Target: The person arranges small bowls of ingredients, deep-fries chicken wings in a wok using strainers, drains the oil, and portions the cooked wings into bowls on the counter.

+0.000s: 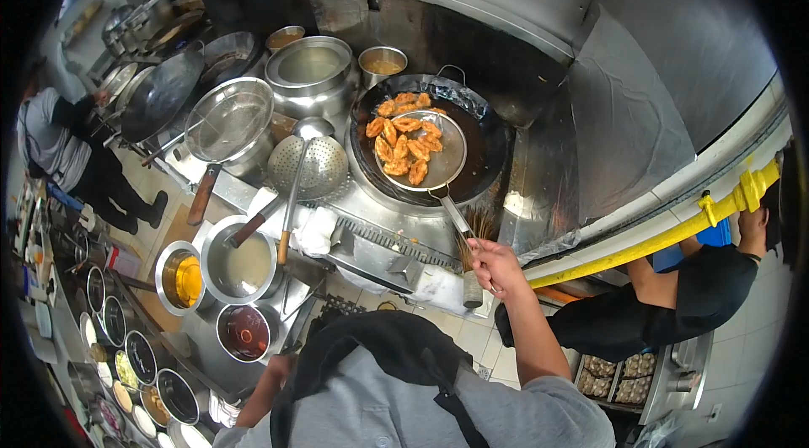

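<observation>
My right hand [495,267] is closed around the handle of a mesh strainer [455,153], held over a large black wok [497,136] of dark oil. Orange-brown fried pieces that look like chicken wings [402,147] are heaped in the strainer, and several more [404,101] lie at its far edge. Low on the left, my left hand [276,370] is beside the counter near a pot of red sauce [246,332]. Its fingers are too small and dark to make out. A straw-like brush [472,267] stands by the wok, just left of my right hand.
Left of the wok are a lidded steel pot [310,77], a perforated skimmer [308,168], a ladle [313,128] and a sieve [229,119]. A yellow pipe [640,254] runs along the right. One person [67,136] stands far left; another person [624,305] bends at the right.
</observation>
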Motion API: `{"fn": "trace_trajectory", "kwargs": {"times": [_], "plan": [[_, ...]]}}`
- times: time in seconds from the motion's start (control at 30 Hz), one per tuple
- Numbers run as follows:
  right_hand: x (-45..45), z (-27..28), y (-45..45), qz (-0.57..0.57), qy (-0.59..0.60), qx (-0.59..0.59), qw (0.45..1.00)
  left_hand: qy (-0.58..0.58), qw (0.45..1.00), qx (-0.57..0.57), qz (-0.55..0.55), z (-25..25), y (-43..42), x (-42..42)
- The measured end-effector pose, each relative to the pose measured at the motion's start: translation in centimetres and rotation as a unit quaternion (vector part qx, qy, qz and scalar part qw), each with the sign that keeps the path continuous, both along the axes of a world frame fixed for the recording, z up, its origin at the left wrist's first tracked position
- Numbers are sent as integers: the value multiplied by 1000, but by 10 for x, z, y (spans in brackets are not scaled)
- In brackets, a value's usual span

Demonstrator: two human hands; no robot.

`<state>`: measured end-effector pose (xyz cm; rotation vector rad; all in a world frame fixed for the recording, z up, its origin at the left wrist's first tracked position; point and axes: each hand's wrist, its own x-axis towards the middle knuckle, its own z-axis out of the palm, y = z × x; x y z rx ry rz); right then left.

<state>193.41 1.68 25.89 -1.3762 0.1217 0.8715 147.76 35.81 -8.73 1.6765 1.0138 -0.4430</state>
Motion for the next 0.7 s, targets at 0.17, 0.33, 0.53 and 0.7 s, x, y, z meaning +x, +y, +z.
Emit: {"fn": "trace_trajectory", "kwargs": {"times": [0.17,0.33,0.53,0.7], "plan": [[0,-6,-10,-1,-5,-2,1000,-127,983,-115,61,116,40,97],[-8,-21,-14,-20,-11,-2,1000,-143,932,-233,237,128,91,181],[-22,-11,-6,-40,-2,18,999,-252,865,-325,288,180,105,244],[-30,9,11,-41,-11,8,999,-200,924,-266,188,215,139,272]]}}
